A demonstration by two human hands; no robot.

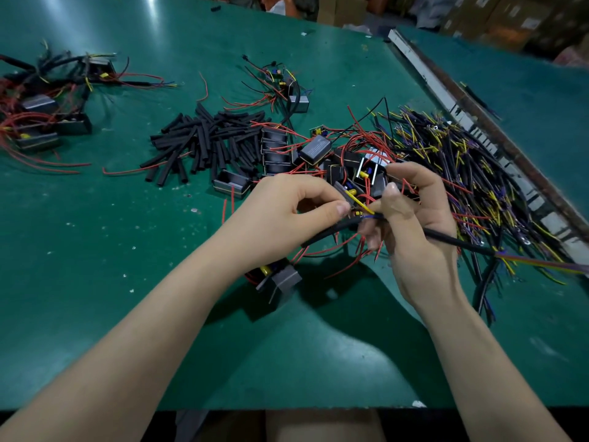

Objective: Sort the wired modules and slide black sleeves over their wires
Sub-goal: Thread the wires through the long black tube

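Green matted worktable [95, 282] under inspection; loose heap of short black sleeve tubes [207, 141] taken as landmark. Left hand [287, 215] near side of heap, thumb and forefinger pinching small wired module [345, 194] by its yellow lead. Right hand [411, 224] beside it, fingers curled round long black sleeved cable [452, 242], coloured strands emerging from far end. Sleeving judged in hand, not finished. Far left of heap: cluster of sleeved modules [47, 103], apparently done. Right of heap: unsleeved black modules [315, 148] and large tangle of loose wires [462, 161] outstanding. Progress judged early.
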